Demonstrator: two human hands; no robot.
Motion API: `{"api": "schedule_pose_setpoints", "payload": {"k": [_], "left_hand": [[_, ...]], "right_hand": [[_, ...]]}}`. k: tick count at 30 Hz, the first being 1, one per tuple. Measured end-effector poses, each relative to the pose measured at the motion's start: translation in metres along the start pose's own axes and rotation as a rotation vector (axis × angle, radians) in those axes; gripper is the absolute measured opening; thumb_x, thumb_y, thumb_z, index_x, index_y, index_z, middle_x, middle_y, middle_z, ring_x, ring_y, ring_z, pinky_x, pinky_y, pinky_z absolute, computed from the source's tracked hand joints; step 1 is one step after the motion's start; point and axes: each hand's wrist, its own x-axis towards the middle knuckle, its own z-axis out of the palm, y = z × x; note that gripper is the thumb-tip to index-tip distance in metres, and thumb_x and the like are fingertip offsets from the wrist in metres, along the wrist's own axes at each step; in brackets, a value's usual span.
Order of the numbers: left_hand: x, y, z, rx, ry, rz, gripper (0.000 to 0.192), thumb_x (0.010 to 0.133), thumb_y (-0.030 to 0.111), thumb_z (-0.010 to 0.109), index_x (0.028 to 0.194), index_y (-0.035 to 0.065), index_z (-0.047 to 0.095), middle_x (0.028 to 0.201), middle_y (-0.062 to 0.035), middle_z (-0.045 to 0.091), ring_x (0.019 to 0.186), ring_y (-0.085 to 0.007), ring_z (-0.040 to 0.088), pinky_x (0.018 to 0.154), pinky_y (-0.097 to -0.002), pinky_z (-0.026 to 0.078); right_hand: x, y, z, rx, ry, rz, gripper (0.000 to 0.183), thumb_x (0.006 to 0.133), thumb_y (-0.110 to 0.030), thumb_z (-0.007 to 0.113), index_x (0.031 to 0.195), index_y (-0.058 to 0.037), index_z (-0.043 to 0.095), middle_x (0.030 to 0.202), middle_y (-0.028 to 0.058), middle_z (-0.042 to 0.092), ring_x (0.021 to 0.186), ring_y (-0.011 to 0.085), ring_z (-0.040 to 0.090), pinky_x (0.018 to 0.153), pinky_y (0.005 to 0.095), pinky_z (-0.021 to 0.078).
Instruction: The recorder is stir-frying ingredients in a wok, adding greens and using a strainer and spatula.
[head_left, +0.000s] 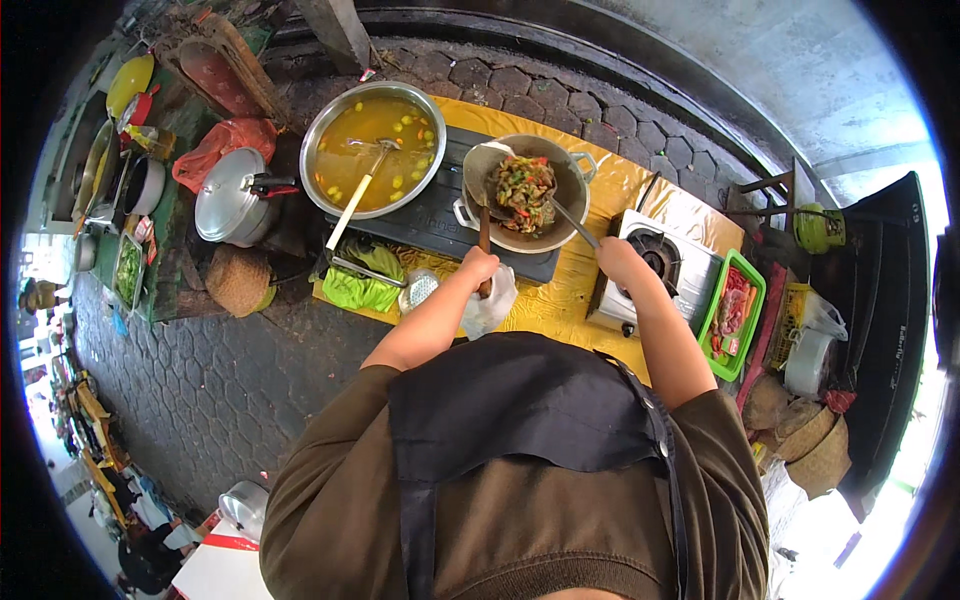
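A two-handled metal wok (574, 176) stands on the black stove (420, 214), its food a heap of chopped green and red vegetables (523, 187). My left hand (478, 268) grips the wooden handle (484, 231) of a utensil with a broad, round metal head (480, 171) at the wok's left side. In my right hand (619, 259) is a utensil with a slim metal handle (576, 223); its head reaches under the food heap and is partly hidden. Left of the wok sits a wide metal basin (306, 150) of yellow broth, with a light-handled ladle (360, 196) resting in it.
A silver gas burner (690, 266) and a green tray of meat and carrots (759, 292) stand at right. Below the stove lie a green cloth (360, 289), a perforated skimmer (418, 291) and a plastic bag (495, 307). A pressure cooker (234, 195) is at left.
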Motion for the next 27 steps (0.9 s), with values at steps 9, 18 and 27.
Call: {"api": "schedule_pose_setpoints", "payload": {"k": [9, 18, 27], "left_hand": [[-0.012, -0.013, -0.016, -0.537, -0.332, -0.062, 0.018, 0.079, 0.019, 0.058, 0.086, 0.0021, 0.056, 0.071, -0.0068, 0.058, 0.058, -0.0195, 0.058, 0.051, -0.0355, 0.046], [-0.013, -0.042, -0.039, -0.567, -0.419, -0.042, 0.025, 0.075, 0.028, 0.061, 0.089, 0.0075, 0.062, 0.08, -0.0049, 0.063, 0.066, -0.0195, 0.06, 0.06, -0.0394, 0.048], [-0.083, -0.05, -0.059, -0.321, -0.29, 0.105, 0.036, 0.072, 0.043, 0.059, 0.095, 0.0155, 0.065, 0.096, -0.0052, 0.06, 0.091, -0.0191, 0.054, 0.075, -0.0423, 0.044]], "right_hand": [[-0.043, -0.053, -0.019, -0.374, 0.194, 0.131, 0.022, 0.087, -0.014, 0.04, 0.101, -0.0012, 0.051, 0.092, 0.0142, 0.061, 0.081, 0.0257, 0.064, 0.064, 0.0341, 0.0512], [-0.026, 0.005, -0.011, -0.216, 0.377, 0.302, 0.028, 0.09, -0.017, 0.034, 0.106, -0.0025, 0.051, 0.087, 0.0172, 0.061, 0.078, 0.0309, 0.063, 0.064, 0.0405, 0.0505], [0.0, 0.068, 0.074, -0.004, 0.252, 0.118, 0.026, 0.082, -0.012, 0.045, 0.104, -0.0008, 0.054, 0.087, 0.0197, 0.061, 0.081, 0.0355, 0.058, 0.067, 0.0446, 0.0458]]}}
